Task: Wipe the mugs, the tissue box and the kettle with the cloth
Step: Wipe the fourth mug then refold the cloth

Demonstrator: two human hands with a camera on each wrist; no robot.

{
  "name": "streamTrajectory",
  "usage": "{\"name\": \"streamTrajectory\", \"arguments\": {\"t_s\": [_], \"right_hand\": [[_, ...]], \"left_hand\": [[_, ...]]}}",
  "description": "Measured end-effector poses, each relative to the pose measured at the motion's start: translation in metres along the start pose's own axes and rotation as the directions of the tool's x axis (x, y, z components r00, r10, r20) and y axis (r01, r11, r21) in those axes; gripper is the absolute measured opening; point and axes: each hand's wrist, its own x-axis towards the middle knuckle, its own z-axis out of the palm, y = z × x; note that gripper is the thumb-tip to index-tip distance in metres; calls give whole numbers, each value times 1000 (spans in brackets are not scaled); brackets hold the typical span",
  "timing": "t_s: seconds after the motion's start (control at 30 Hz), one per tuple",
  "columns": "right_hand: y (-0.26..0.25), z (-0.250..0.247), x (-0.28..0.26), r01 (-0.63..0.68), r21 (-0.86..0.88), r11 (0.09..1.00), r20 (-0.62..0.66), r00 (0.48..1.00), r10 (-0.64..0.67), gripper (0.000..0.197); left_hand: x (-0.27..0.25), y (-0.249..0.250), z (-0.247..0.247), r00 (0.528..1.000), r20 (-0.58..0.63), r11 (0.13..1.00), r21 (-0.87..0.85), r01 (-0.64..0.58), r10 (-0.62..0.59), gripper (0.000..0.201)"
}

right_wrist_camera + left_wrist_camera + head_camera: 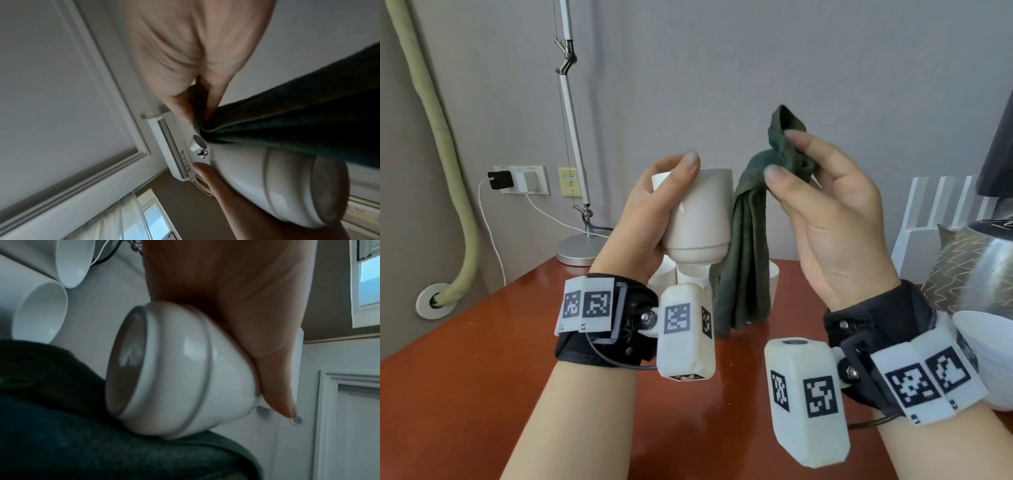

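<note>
Aloft, left hand (650,219) grips mug (700,219); right hand (835,219) pinches cloth (746,246) beside it.

The head view looks forward and down from above both wrists, fairly near; the left wrist view looks along the palm, upward, close against the mug (174,369); the right wrist view faces the ceiling past fingertips pinching the cloth (298,116); all share both.

Red-brown table (482,359), white mugs (671,274), lamp base (578,248), patterned cushion (955,270)
</note>
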Motion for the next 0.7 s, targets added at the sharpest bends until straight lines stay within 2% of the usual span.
{"name": "streamTrajectory", "arguments": {"t_s": [0.07,0.1,0.2,0.27,0.33,0.47,0.5,0.6,0.63,0.7], "right_hand": [[-3,5,-5,77,-52,996,79,994,-73,34],[-3,8,-8,107,-83,991,117,988,-97,34],[2,13,-12,187,-210,960,167,974,-153,32],[7,11,-10,217,-271,938,135,973,-186,29],[13,4,-6,227,-311,923,70,974,-216,27],[26,-10,0,262,-423,868,-18,955,-297,26],[28,-10,0,283,-445,850,-22,945,-326,27],[28,0,-5,371,-478,796,25,912,-410,28],[27,4,-7,407,-489,772,64,899,-433,28],[26,10,-10,460,-519,720,131,876,-465,26]], "left_hand": [[-1,1,2,1000,4,999,31,4,-4,68],[-2,2,3,1000,13,999,51,-1,0,72],[-4,3,12,997,69,993,109,-53,45,103],[-5,1,19,994,98,991,115,-62,51,111],[-3,-1,22,996,77,991,118,-60,51,106],[-2,0,21,999,30,1000,-10,-26,27,114],[-3,3,21,999,24,999,-16,-30,30,108],[-2,6,17,998,1,996,74,-56,56,68],[-2,6,17,998,-1,992,111,-61,62,60],[-3,4,17,997,10,981,178,-77,76,62]]}}
